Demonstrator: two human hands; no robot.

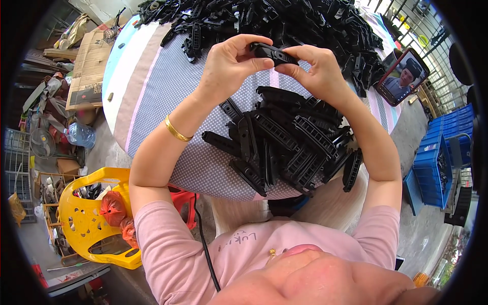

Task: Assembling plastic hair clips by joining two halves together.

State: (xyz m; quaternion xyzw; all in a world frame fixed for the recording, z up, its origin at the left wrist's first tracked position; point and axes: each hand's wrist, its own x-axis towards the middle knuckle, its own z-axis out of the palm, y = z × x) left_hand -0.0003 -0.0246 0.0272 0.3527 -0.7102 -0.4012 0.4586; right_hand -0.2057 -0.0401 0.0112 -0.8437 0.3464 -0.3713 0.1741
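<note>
Between my two hands, above the round table, I hold a long black plastic part [274, 54] level. My left hand [235, 60] pinches its left end between thumb and fingers. The thumb and fingers of my right hand [316, 68] grip its right end. Just below my hands lies a pile of similar black plastic parts [290, 137], some with ladder-like slots showing. Beyond my hands a much larger heap of black plastic parts [315, 25] covers the table's far side.
A patterned cloth covers the round table [168, 117]. At its right edge a phone [401, 77] stands with its screen lit. A yellow plastic chair [96, 218] holding red bags is at my left. Blue crates [432, 162] stand at the right, and a flattened cardboard box [87, 71] at the far left.
</note>
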